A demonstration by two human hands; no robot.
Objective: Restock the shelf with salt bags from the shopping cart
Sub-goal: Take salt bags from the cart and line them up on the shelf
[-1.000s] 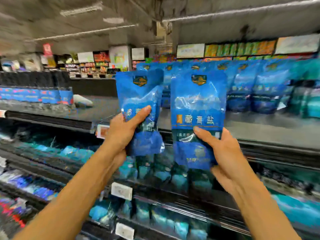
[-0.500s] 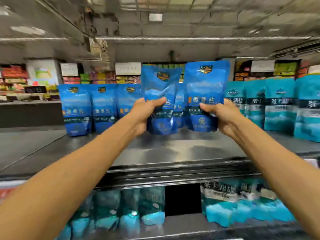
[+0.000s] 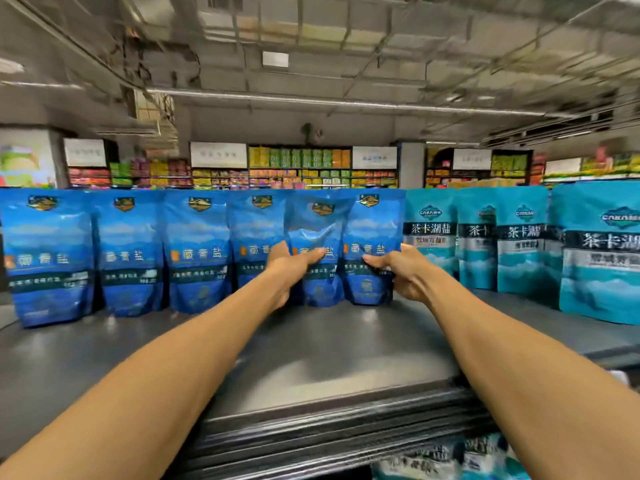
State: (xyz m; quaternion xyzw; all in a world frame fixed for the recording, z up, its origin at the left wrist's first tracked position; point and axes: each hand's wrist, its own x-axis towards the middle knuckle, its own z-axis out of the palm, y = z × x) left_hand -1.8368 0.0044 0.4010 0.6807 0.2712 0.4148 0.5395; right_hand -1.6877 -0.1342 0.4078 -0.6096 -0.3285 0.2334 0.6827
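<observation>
Grip: one blue bag (image 3: 320, 244) held by left hand (image 3: 289, 268), another (image 3: 372, 244) by right hand (image 3: 403, 271).
Done: both stood on shelf (image 3: 311, 358).
Left: release; cart unseen.

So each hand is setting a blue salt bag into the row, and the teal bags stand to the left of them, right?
Not quite. The head view shows the teal bags standing to the right of the blue row, not the left. The rest holds: the left hand grips one blue bag and the right hand grips another blue bag, both at the shelf.
</observation>
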